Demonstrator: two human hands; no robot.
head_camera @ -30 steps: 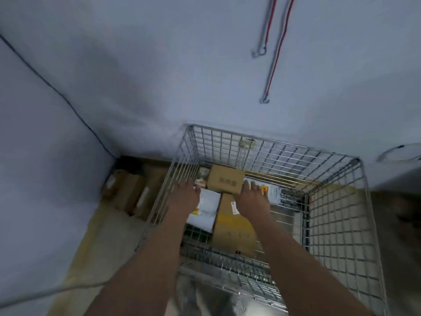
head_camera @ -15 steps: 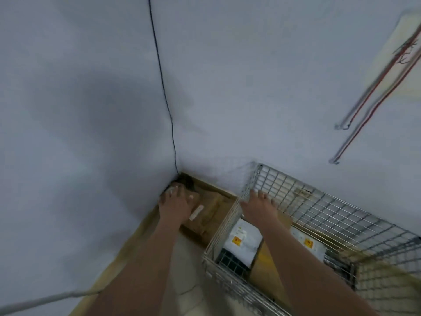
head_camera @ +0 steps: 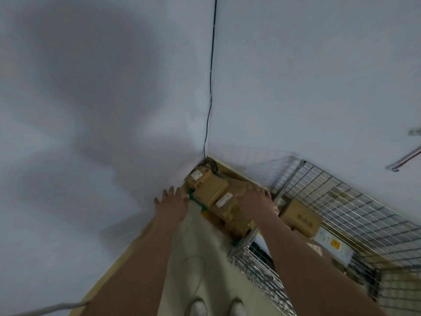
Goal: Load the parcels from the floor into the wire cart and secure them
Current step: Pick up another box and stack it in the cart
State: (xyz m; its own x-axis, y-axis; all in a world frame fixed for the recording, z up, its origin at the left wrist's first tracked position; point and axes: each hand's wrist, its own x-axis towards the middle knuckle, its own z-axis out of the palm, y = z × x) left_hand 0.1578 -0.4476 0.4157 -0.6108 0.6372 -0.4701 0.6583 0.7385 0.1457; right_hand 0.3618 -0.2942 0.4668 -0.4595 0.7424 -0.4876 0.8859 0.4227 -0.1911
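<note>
Several brown cardboard parcels (head_camera: 210,190) are piled on the floor in the room's corner, with a green item (head_camera: 193,199) poking out beneath them. My left hand (head_camera: 172,202) hovers just left of the pile, fingers spread and holding nothing. My right hand (head_camera: 255,198) reaches over the right side of the pile with its fingers extended, between the parcels and the wire cart (head_camera: 341,201). Inside the cart lie a brown box (head_camera: 300,217) and a white parcel with a yellow label (head_camera: 330,244).
Two white walls meet at the corner, with a black cable (head_camera: 210,87) running down the seam. A red and grey cord with a hook (head_camera: 405,158) hangs on the right wall. My shoes (head_camera: 216,306) stand on the pale floor. A grey cable (head_camera: 45,309) crosses bottom left.
The view swung left from the cart to the corner pile. Both hands left the box inside the cart and moved out over the floor parcels.
</note>
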